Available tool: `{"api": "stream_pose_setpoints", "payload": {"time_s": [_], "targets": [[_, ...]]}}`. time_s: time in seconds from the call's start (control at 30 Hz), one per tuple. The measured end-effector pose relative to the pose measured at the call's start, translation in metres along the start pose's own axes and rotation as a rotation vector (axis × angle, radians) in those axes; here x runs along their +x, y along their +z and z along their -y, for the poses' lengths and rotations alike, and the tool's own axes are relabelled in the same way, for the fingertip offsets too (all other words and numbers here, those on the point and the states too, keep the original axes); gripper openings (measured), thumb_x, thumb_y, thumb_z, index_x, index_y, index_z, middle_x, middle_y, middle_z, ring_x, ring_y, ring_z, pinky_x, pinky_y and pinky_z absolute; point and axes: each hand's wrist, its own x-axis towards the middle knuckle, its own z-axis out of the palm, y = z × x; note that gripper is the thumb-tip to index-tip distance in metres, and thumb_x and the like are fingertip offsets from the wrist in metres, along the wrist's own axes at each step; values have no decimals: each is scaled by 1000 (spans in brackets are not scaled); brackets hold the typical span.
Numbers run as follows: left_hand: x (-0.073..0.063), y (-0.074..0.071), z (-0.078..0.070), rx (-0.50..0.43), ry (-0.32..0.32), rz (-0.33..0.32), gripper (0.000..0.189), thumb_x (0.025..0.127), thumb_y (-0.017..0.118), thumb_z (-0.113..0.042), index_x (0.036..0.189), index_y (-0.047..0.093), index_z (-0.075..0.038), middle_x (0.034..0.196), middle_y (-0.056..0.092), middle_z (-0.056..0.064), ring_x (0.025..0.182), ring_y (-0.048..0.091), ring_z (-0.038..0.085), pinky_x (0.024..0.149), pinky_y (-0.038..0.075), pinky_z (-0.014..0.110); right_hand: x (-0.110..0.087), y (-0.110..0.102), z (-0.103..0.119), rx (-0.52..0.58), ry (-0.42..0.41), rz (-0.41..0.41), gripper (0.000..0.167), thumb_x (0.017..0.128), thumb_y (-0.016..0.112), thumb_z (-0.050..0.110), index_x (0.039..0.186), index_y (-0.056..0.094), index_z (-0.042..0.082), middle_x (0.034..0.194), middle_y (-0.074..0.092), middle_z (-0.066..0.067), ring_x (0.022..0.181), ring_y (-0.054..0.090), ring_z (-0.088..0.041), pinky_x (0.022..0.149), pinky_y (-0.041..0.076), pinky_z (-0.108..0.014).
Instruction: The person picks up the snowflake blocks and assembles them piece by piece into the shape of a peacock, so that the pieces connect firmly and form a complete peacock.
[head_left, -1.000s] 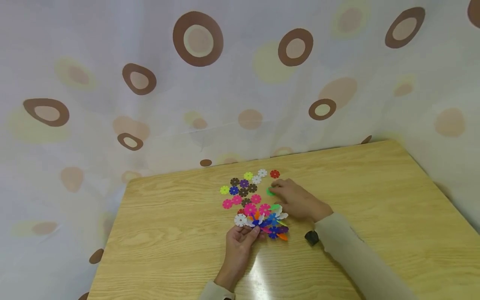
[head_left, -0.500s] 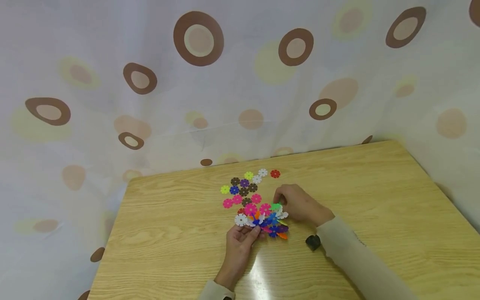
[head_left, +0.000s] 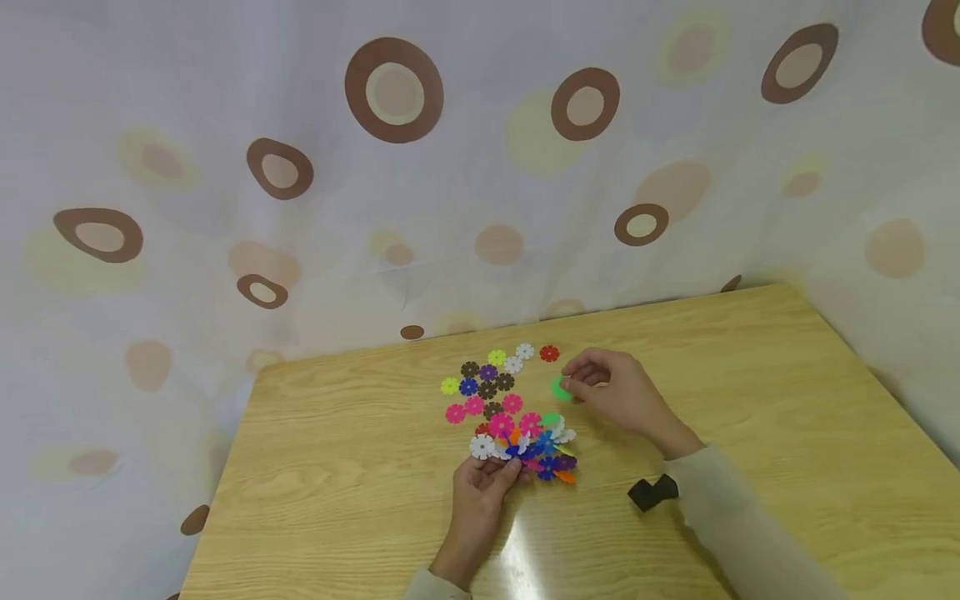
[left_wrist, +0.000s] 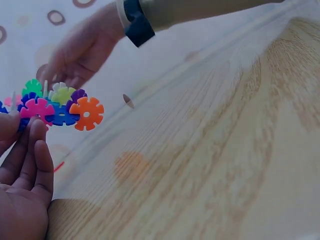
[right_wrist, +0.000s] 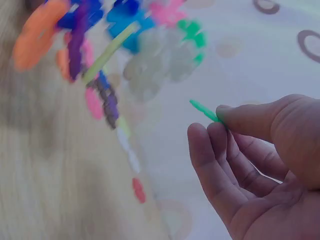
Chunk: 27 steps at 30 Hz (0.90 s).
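My left hand (head_left: pixel 477 504) pinches a cluster of joined plastic snowflake discs (head_left: pixel 547 443) by its near side, held over the table. The cluster mixes white, blue, orange, purple, pink and green discs. In the left wrist view, an orange disc (left_wrist: pixel 87 114) sticks out at its right end. To the right of and beyond the cluster, my right hand (head_left: pixel 630 393) pinches a single green snowflake disc (head_left: pixel 561 389) between thumb and fingers. The right wrist view shows this green disc (right_wrist: pixel 204 111) edge-on, apart from the cluster.
Loose snowflake discs, among them brown (head_left: pixel 487 389), pink (head_left: pixel 455 413), yellow (head_left: pixel 449 386) and red (head_left: pixel 549 353), lie flat beyond the cluster on the wooden table (head_left: pixel 337 492). A patterned curtain (head_left: pixel 450 192) hangs behind the table. A black wrist strap piece (head_left: pixel 651 493) sits by the right sleeve.
My right hand came close beside the cluster, then drew back up and to the right with the green disc between its fingers. My left hand and the cluster stay almost still.
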Motion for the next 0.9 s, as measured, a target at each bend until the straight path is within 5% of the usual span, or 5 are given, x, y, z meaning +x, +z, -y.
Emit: {"api": "stream_pose_setpoints", "payload": {"time_s": [0.13, 0.3, 0.47, 0.73, 0.9], "targets": [[-1, 0, 1, 4, 11, 1, 37, 102, 69, 1, 125, 53, 25, 101, 77, -5, 92, 77, 10, 89, 66, 28, -7, -4, 18, 89, 7, 34, 21, 102, 78, 17, 120, 77, 6, 99, 78, -12, 88, 79, -35, 76, 65, -36], [-1, 0, 2, 36, 40, 11, 36, 101, 68, 3, 127, 55, 24, 102, 77, -6, 91, 77, 10, 88, 67, 28, -14, -2, 34, 120, -12, 94, 23, 102, 78, 16, 120, 77, 3, 96, 78, -13, 81, 79, -30, 72, 66, -38], [0, 1, 2, 63, 57, 17, 34, 102, 68, 2, 128, 58, 21, 103, 77, -6, 91, 76, 10, 89, 66, 28, -18, 6, 38, 80, -56, 49, 16, 100, 80, 14, 113, 80, 4, 92, 78, -8, 77, 74, -20, 66, 60, -26], [0, 2, 2, 67, 93, 21, 31, 101, 68, 4, 127, 60, 20, 103, 77, -6, 90, 76, 10, 88, 67, 29, -25, 18, 42, 6, -91, -35, 5, 97, 82, 7, 102, 82, 6, 89, 79, -3, 77, 72, -10, 72, 62, -23], [0, 3, 4, 91, 119, -10, 26, 100, 69, 5, 122, 64, 17, 102, 78, 8, 87, 76, 10, 86, 67, 29, -30, 28, 49, -59, -130, -97, 5, 94, 83, 3, 99, 82, 4, 87, 80, -2, 77, 73, -8, 70, 63, -22]]}}
